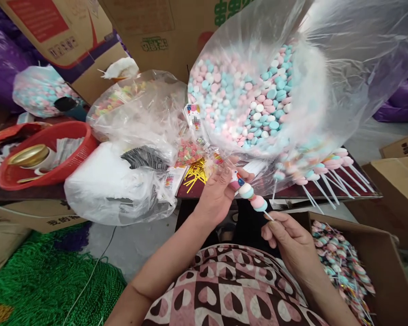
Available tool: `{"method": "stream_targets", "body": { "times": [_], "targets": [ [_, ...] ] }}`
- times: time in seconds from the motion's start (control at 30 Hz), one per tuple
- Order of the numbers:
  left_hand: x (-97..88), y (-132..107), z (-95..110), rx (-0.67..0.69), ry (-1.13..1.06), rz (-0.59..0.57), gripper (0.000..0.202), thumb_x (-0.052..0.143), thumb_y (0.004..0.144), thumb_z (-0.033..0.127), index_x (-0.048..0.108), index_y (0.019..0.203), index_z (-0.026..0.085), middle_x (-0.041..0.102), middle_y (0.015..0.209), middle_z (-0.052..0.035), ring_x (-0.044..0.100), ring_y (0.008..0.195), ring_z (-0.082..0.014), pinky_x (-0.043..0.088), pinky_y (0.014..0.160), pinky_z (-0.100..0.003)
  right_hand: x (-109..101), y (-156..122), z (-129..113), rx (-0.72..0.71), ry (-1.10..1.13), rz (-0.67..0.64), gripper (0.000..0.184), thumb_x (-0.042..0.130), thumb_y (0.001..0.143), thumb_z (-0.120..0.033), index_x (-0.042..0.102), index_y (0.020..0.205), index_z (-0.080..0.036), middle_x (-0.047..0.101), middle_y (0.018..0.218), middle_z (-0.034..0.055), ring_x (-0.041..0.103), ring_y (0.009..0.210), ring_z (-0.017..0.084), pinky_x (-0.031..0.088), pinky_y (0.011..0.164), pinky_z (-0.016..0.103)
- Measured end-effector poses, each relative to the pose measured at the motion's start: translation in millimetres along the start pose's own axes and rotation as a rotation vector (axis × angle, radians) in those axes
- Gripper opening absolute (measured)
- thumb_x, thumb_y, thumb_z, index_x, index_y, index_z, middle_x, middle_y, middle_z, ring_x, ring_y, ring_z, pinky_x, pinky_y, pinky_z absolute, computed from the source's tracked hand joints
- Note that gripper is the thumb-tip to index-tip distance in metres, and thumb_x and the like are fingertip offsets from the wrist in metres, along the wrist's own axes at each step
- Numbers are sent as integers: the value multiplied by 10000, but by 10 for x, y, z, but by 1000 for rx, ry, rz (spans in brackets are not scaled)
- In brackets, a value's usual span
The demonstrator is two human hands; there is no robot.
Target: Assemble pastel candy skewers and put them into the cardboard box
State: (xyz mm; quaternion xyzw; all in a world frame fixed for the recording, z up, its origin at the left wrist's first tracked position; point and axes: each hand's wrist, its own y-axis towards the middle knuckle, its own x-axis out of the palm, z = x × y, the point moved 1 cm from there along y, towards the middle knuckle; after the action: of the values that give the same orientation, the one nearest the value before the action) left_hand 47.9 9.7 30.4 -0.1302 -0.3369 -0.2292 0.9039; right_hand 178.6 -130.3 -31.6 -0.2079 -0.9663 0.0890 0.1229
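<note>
A marshmallow skewer [259, 203] with pink, white and blue pieces on a white stick slants between my two hands. My right hand [287, 231] is closed, pinching the stick's lower end between thumb and fingers. My left hand [219, 188] is curled round the skewer's upper end, where a small printed card [237, 180] with coloured balloon shapes shows between its fingers. The very top of the skewer is hidden. Just beyond my left hand lie gold twist ties [195, 174] and a clear bag of red and green gummy candies [189, 151].
A large clear bag of marshmallows [272, 97] stands at the back. Several finished-looking skewers [326, 167] lie at the table's right edge. A carton [377, 262] of wrapped skewers sits below. Leftward are a white plastic bag [98, 181] and a red basket [85, 140].
</note>
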Motion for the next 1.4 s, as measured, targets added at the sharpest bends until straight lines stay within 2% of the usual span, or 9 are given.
{"method": "stream_targets", "body": {
  "times": [0.2,0.37,0.6,0.8,1.0,1.13,1.23,1.33,1.4],
  "targets": [
    [85,-54,-167,33,-78,95,388,696,788,525,531,988,236,658,850,-21,666,891,-210,531,708,-348,152,-21,110,65,-25,23,234,662,862,-440,680,897,-210,510,487,-55,444,463,104,380,494,243],
    [53,-96,-244,29,-9,75,387,690,784,548,536,872,204,684,875,-57,648,892,-209,505,690,-334,209,-18,111,50,10,15,258,626,884,-458,684,897,-207,388,413,-87,425,457,115,450,600,287],
    [-92,-62,62,-9,-7,-104,525,759,730,496,556,1137,233,704,1061,-73,659,978,-218,492,877,-388,158,24,144,47,10,-36,283,640,868,-473,707,877,-198,412,440,-79,397,457,102,443,600,286],
    [-51,-25,47,37,25,22,331,680,789,523,579,877,220,665,805,-15,675,943,-224,511,833,-382,228,15,88,98,-44,-95,314,616,879,-500,687,818,-200,399,406,-77,430,466,110,440,604,272],
    [-133,-4,-63,-4,32,-111,416,653,771,607,519,837,219,625,715,-8,697,925,-258,506,826,-409,380,-53,-63,408,304,-332,325,623,868,-467,598,681,-203,256,323,-133,162,300,47,433,482,259],
    [-161,1,-78,-69,26,-225,395,674,769,571,537,782,201,598,638,-7,698,914,-269,501,837,-406,435,-33,-86,476,402,-382,315,660,842,-460,580,675,-205,213,323,-144,136,283,44,414,428,245],
    [-158,-6,-72,-76,48,-204,366,690,773,537,555,769,196,631,678,-17,693,908,-254,499,836,-386,432,-10,-76,417,308,-327,282,654,854,-472,624,787,-200,285,362,-134,202,320,45,426,466,238],
    [-147,-24,-74,-79,74,-179,326,698,784,503,591,807,195,663,720,-27,686,901,-240,496,838,-374,374,11,-63,265,118,-154,316,748,782,-447,656,964,-205,451,455,-87,370,408,71,327,432,194],
    [-138,-41,-89,-87,96,-198,332,676,808,504,623,811,176,678,751,-45,681,896,-233,489,859,-368,336,25,-54,154,54,-25,316,787,742,-433,671,924,-201,505,501,-59,424,457,81,277,418,190]
  ]
}}
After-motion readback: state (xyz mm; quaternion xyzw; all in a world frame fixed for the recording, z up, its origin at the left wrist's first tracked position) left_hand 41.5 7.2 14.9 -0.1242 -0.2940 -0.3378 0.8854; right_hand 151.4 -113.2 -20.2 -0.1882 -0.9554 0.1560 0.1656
